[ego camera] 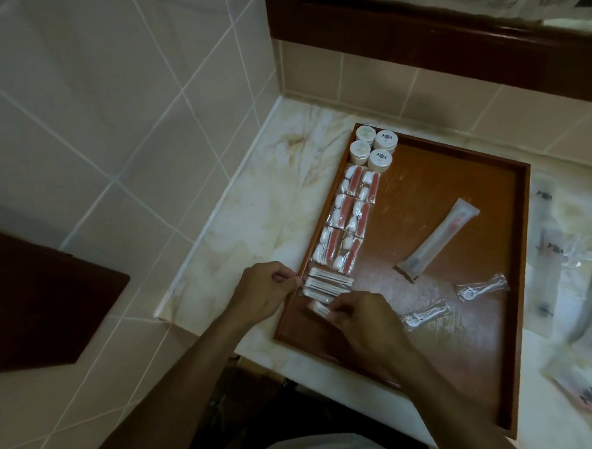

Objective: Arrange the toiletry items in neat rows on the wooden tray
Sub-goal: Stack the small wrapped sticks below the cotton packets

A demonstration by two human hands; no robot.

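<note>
The left hand (pixel 267 289) is pinching the left end of the stacked cotton-swab packets (pixel 325 287) at the near-left edge of the wooden tray (pixel 397 360), while the right hand (pixel 361 317) is curling its fingers around one blurred small packet (pixel 318 308) just below that stack. Beyond them, red-and-white sachets (pixel 346 220) are lying in two columns, with four round white containers (pixel 374 147) sitting at the far corner. A toothbrush sachet (pixel 437 243) and two floss-pick packets (pixel 483 289) are lying loose mid-tray. More wrapped items (pixel 572 290) are resting on the marble bench (pixel 253 222).
</note>
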